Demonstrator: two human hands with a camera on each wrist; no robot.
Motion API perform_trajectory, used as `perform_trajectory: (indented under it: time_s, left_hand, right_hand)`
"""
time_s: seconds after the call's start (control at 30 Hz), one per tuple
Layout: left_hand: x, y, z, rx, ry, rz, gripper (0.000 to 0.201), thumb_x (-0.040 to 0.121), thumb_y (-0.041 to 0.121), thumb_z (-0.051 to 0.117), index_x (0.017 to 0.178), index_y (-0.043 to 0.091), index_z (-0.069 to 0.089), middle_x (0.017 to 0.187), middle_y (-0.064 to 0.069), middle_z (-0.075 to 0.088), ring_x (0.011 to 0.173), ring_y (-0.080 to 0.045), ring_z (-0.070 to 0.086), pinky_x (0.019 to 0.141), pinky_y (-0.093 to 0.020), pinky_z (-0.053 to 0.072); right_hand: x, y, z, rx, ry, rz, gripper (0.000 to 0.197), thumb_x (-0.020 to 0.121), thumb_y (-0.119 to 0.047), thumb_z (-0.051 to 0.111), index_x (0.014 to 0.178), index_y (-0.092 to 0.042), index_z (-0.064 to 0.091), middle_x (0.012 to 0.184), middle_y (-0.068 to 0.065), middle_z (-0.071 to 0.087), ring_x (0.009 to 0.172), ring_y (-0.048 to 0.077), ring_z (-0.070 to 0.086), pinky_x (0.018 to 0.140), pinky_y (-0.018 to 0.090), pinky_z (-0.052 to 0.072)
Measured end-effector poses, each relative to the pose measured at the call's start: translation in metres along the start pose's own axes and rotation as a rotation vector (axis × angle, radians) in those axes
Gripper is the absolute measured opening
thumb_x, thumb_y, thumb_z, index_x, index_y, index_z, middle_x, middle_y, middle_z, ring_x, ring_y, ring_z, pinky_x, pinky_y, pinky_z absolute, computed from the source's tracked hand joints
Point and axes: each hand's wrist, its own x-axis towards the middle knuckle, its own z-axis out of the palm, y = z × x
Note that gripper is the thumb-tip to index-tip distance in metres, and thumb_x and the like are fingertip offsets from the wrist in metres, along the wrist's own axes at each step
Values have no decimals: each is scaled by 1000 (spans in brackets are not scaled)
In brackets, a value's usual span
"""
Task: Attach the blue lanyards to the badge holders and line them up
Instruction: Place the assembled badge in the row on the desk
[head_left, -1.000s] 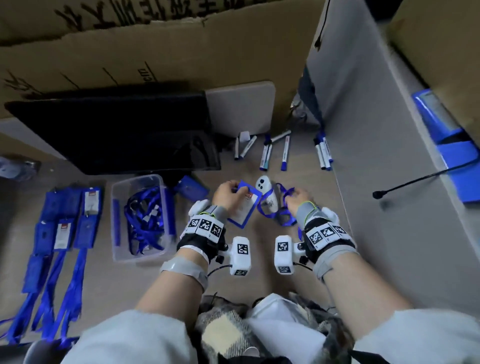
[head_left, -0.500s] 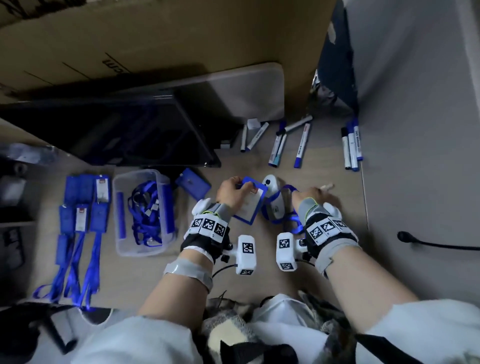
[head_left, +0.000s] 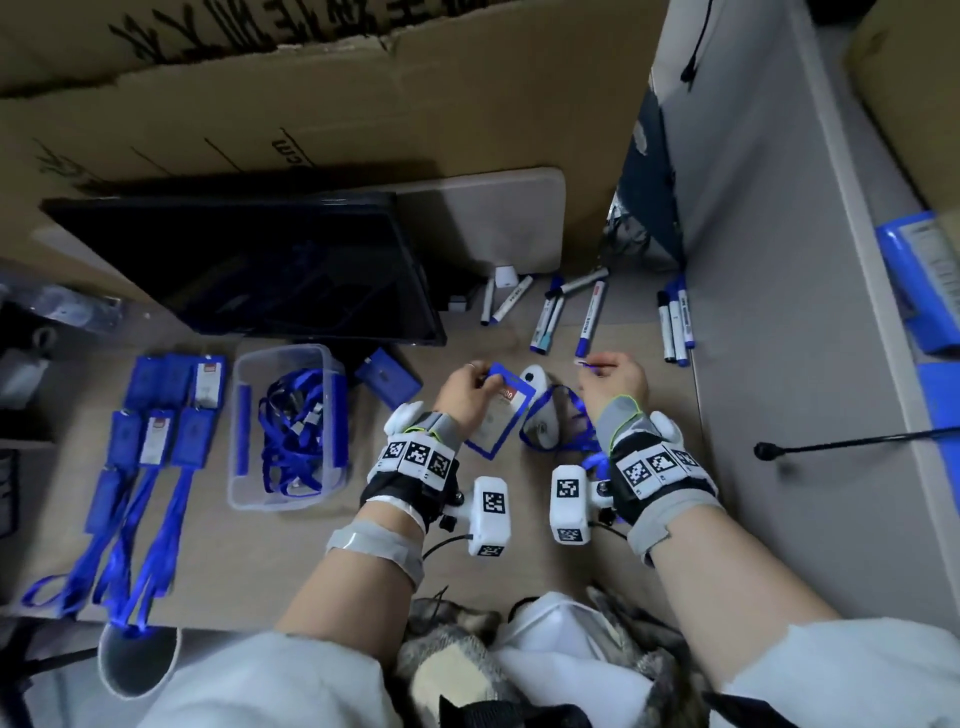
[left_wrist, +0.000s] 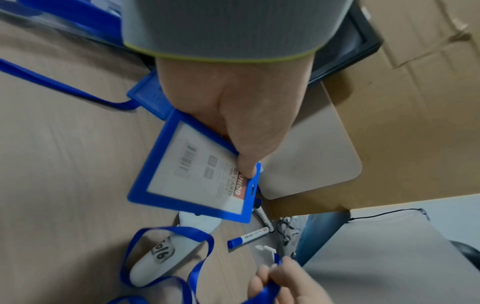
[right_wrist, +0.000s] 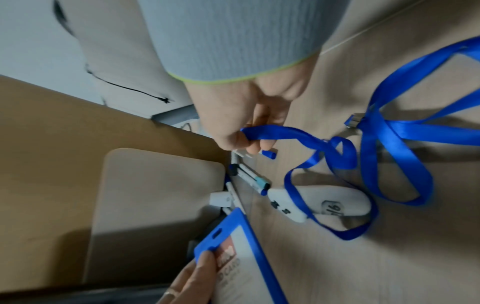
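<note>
Here the left hand (left_wrist: 233, 107) is pinching a blue badge holder (left_wrist: 192, 170) by its top corner, thumb pressing on the card face right beside the slot (left_wrist: 252, 188), which is lying open along the holder's short top edge. The right hand (right_wrist: 249, 115) is pinching the clip end of a blue lanyard (right_wrist: 384, 148) between curled fingers, the pale clip (left_wrist: 265, 250) poking out past the fingertips.

The two hands are sitting side by side and apart, with a white controller (head_left: 537, 410) lying on the desk between them; the lanyard's loops are trailing over and around it. From the right hand's pinch, the slot is lying off toward the left hand, at the holder's far end, and the holder's long axis is running from that end back toward the person, tilted. The right hand is the one carrying the clip, so it is probably the one that needs to cross the gap.

Further out, on the left, a clear plastic tub (head_left: 249, 493) is holding a tangle of loose blue lanyards (head_left: 291, 431). Beyond it, finished badges (head_left: 156, 426) with straps attached are lying in rows on the desk (head_left: 260, 551). One more bare holder (head_left: 387, 376) is lying just beside the tub's far corner.
</note>
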Motion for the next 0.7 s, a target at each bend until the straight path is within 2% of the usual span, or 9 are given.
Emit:
perform_trajectory:
  time_s: [0.1,0.17,0.23,0.27,0.37,0.43,0.53,0.6,0.7]
  left_hand:
    - [-20,-4,-10,-55,-16,78,13,97,17,55,104,12,64,91,-4,67,81,-18,60,77,-34,48]
    - [-32,-5,-14,-80,-17,105,17,96,18,57,109,13,66,93,-3,68,82,-17,60,80,-35,50]
    - [-50,-10,-20,-157,-41,107,26,94,19,60,118,11,64,96,-4,69,83,-17,63,78,-34,51]
    - [-53,-10,-19,-210,-69,110,31,92,18,63,122,11,61,96,-5,70,82,-17,64,77,-33,52]
    - [-73,-15,-31,-260,-127,165,34,90,13,67,123,12,58,92,-7,70,76,-11,65,68,-22,51]
    - [-82,-22,-42,-255,-129,189,32,86,13,72,116,12,60,89,-7,70,73,-11,64,62,-18,50]
    - [-96,-43,-69,-302,-141,201,27,81,15,78,103,13,62,84,-4,70,69,-14,64,60,-26,52]
    - [-106,-57,-89,-302,-170,224,31,79,18,80,105,15,63,88,-7,73,73,-16,66,68,-32,53]
    - [-122,-75,-118,-296,-187,312,40,80,17,79,115,19,61,92,-9,75,77,-20,70,72,-33,54]
  right_hand:
    - [-23,-19,-1,28,-24,-88,16,80,-12,56,76,-27,61,82,2,73,68,23,64,68,37,55]
    - [-46,-32,-6,-12,-64,-160,12,80,-18,58,77,-25,67,76,-3,73,59,12,60,61,28,49]
    - [-76,-38,-6,-48,-163,-221,11,80,-26,63,73,-23,71,69,-7,74,49,3,52,56,24,43]
    - [-83,-39,-6,-73,-203,-239,14,79,-29,65,68,-24,72,69,-8,74,53,5,55,59,26,45]
    - [-110,-33,1,-201,-303,-340,20,76,-41,65,64,-28,74,73,-9,74,79,22,69,81,35,54]
    - [-124,-32,6,-235,-347,-392,24,83,-37,64,62,-30,73,73,-12,74,89,17,69,89,34,52]
    - [-154,-32,20,-295,-360,-429,20,90,-30,60,80,-41,72,70,-12,72,83,14,67,90,36,52]
    - [-170,-30,32,-348,-375,-463,18,92,-31,57,94,-41,72,71,-12,71,79,13,63,87,37,51]
    - [-198,-30,54,-421,-396,-495,18,91,-39,55,94,-44,72,77,-16,72,93,9,61,88,33,50]
